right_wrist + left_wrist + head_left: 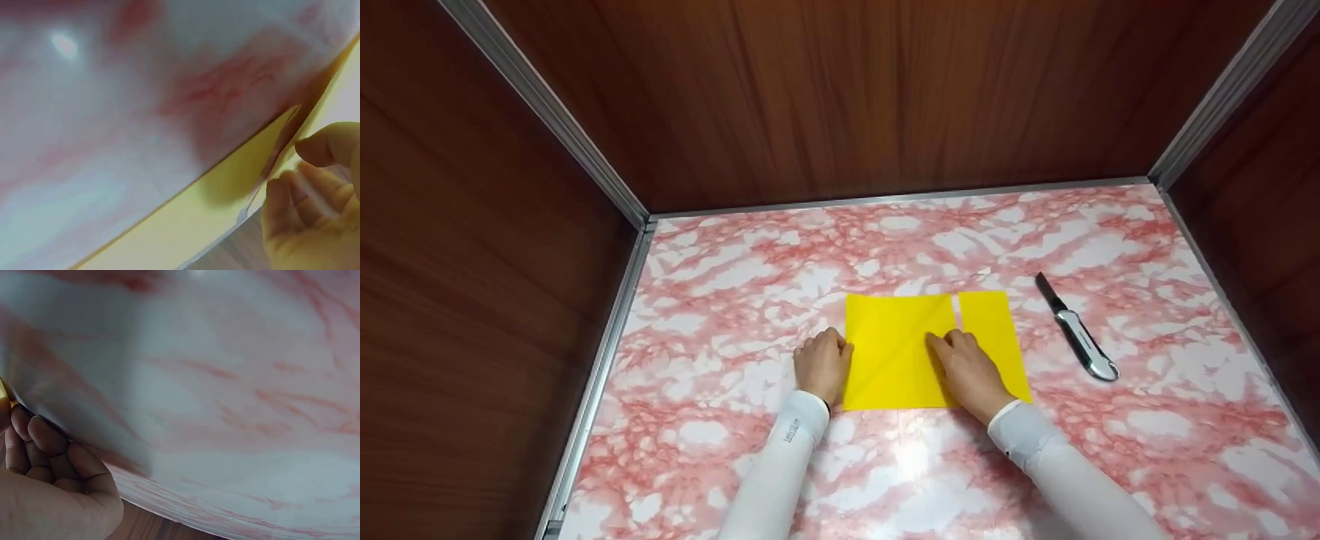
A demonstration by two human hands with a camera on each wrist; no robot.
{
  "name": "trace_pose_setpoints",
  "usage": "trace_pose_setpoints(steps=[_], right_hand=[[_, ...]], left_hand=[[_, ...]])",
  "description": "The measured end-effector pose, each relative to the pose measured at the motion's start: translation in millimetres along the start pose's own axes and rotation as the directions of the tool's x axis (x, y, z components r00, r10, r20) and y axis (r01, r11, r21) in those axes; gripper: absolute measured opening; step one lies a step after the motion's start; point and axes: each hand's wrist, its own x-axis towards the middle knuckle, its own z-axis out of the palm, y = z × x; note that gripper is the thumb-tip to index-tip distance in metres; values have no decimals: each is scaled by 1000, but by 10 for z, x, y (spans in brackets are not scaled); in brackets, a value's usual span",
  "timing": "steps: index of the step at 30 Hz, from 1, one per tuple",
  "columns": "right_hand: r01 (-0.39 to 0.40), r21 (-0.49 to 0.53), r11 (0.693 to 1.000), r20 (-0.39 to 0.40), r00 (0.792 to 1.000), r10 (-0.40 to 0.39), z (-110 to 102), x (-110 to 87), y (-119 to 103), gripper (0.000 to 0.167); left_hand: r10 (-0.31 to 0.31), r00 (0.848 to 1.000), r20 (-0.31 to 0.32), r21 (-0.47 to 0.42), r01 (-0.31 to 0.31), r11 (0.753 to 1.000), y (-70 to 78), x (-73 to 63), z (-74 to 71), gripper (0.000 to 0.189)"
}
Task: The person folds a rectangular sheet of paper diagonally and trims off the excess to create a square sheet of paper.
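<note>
A yellow sheet of paper (pixel 889 352) lies on the table with a faint diagonal crease across it. To its right is a narrower yellow paper strip (pixel 991 322), parted from it by a thin gap that shows at the top. My left hand (pixel 821 364) pinches the sheet's left edge with curled fingers; only a sliver of yellow shows by the thumb in the left wrist view. With thumb and bent fingers, my right hand (pixel 971 375) holds the sheet's right edge by the gap, covering part of the strip. In the right wrist view the thumb (pixel 326 145) faces the fingers across that edge.
A utility knife (pixel 1081 341) with a silver and black handle lies to the right of the paper, dark blade out and pointing away. Brown wood-grain panels (pixel 885 97) with metal trim enclose the red-and-white marbled table (pixel 720 315) at the back and both sides.
</note>
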Motion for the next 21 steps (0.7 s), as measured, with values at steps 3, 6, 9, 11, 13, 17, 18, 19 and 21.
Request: trace_pose_setpoints(steps=[3, 6, 9, 11, 13, 17, 18, 19, 21], right_hand=[[56, -45, 997, 63, 997, -54, 12, 32, -29, 62], [85, -104, 991, 94, 993, -75, 21, 62, -43, 66], [84, -138, 987, 114, 991, -69, 33, 79, -49, 67], [86, -153, 984, 114, 991, -69, 43, 81, -51, 67], [95, -168, 981, 103, 992, -78, 54, 78, -53, 66], [114, -198, 974, 75, 992, -101, 69, 76, -47, 62], [117, -205, 972, 70, 992, -105, 72, 77, -45, 61], [118, -209, 971, 66, 992, -106, 73, 78, -45, 60], [118, -217, 969, 58, 993, -108, 74, 75, -46, 59]], left_hand=[[5, 1000, -3, -1, -5, 1000, 1, -2, 7, 16], [13, 1000, -12, 2, -13, 1000, 0, 2, 12, 16], [42, 999, -25, 26, -41, 999, 11, -4, 5, 19], [114, 993, -30, 48, -112, 993, 29, -37, -2, 34], [224, 975, 8, 78, -224, 972, 59, -107, -13, 51], [456, 861, 225, 102, -487, 868, 120, -293, -7, 59], [480, 829, 287, 96, -524, 846, 128, -335, 0, 60], [492, 802, 338, 94, -549, 831, 135, -372, 7, 61], [492, 775, 397, 96, -568, 817, 142, -425, 26, 63]])
